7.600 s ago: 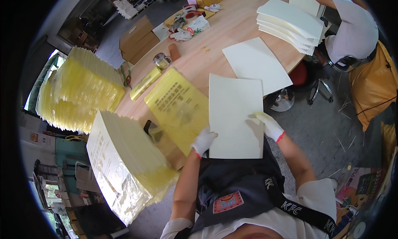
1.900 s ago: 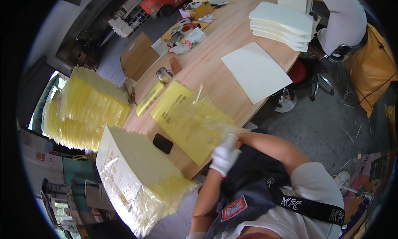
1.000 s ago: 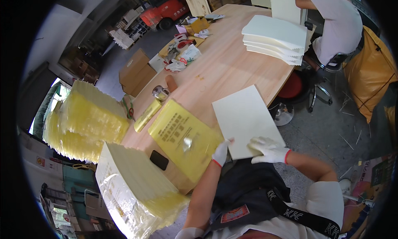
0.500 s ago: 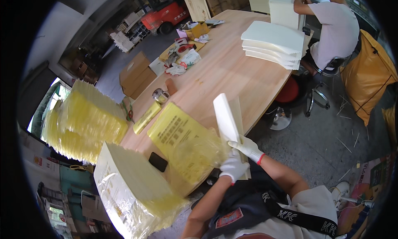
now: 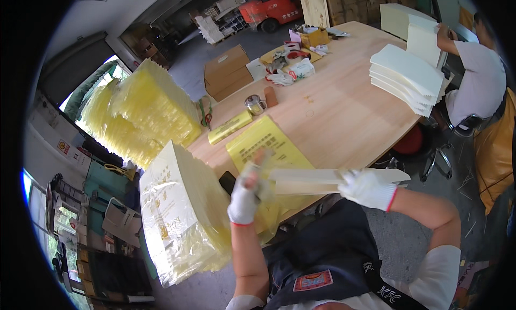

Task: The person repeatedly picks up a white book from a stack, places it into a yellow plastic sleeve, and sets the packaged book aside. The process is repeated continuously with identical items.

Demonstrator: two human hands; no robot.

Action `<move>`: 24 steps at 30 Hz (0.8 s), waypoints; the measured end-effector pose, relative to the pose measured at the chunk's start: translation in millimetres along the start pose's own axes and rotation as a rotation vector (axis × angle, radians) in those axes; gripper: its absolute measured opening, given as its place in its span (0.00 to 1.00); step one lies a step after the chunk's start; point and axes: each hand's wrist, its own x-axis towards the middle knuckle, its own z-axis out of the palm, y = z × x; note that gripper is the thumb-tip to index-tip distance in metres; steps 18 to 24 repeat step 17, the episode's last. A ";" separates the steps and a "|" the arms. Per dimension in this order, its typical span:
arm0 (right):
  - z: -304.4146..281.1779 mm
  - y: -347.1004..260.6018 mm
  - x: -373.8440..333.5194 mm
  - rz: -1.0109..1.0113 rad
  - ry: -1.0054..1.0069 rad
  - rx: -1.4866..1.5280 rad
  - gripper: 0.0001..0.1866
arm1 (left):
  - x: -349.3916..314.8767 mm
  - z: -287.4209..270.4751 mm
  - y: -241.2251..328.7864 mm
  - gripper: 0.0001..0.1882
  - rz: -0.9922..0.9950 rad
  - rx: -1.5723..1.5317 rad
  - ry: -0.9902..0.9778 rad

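Observation:
My right hand (image 5: 368, 190), in a white glove with a red cuff, is closed on a stack of white paper sheets (image 5: 317, 175) held crosswise over the table's near edge. My left hand (image 5: 248, 189), gloved the same way, is at the stack's left end, its fingers smeared by motion. Beneath and behind it lies a printed yellow plastic bag (image 5: 274, 141), flat on the table. Some thin yellow film (image 5: 271, 221) hangs below the left hand, and whether the hand grips it is unclear.
Tall piles of yellow-wrapped sheets (image 5: 156, 105) and clear-wrapped sheets (image 5: 177, 202) stand at left. A yellow roll (image 5: 230, 127), red-handled scissors (image 5: 207, 118), a metal cup (image 5: 253, 104) and a black phone (image 5: 227, 181) lie nearby. White sheet stacks (image 5: 407, 76) and a seated co-worker (image 5: 475, 79) are far right.
The white stack has turned from steeply upright to nearly level. My hands have moved apart, the left toward the yellow bag and the right to the stack's right part. The view has shifted left.

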 end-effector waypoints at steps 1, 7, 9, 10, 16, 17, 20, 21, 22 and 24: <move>18.0 -7.5 9.8 0.039 -0.138 -0.053 0.10 | 2.5 26.5 -1.2 0.34 -0.072 0.270 -0.071; 14.0 -4.8 21.9 0.320 -0.307 0.684 0.21 | -67.6 64.8 -74.4 0.34 -0.232 0.027 -0.089; 66.1 10.5 13.9 0.457 -0.321 1.290 0.23 | -97.9 58.2 -118.8 0.21 0.028 0.252 0.351; 104.1 6.0 6.2 0.517 -0.196 1.706 0.24 | -107.7 55.1 -138.6 0.15 0.060 0.411 0.423; 129.1 -12.5 61.2 0.553 0.042 0.791 0.22 | -37.2 79.4 -95.4 0.09 0.300 0.980 0.252; 129.2 -20.0 69.0 0.524 0.032 0.803 0.22 | -26.3 82.5 -90.8 0.09 0.321 1.067 0.239; 129.2 -20.0 69.0 0.524 0.032 0.803 0.22 | -26.3 82.5 -90.8 0.09 0.321 1.067 0.239; 129.2 -20.0 69.0 0.524 0.032 0.803 0.22 | -26.3 82.5 -90.8 0.09 0.321 1.067 0.239; 129.2 -20.0 69.0 0.524 0.032 0.803 0.22 | -26.3 82.5 -90.8 0.09 0.321 1.067 0.239; 129.2 -20.0 69.0 0.524 0.032 0.803 0.22 | -26.3 82.5 -90.8 0.09 0.321 1.067 0.239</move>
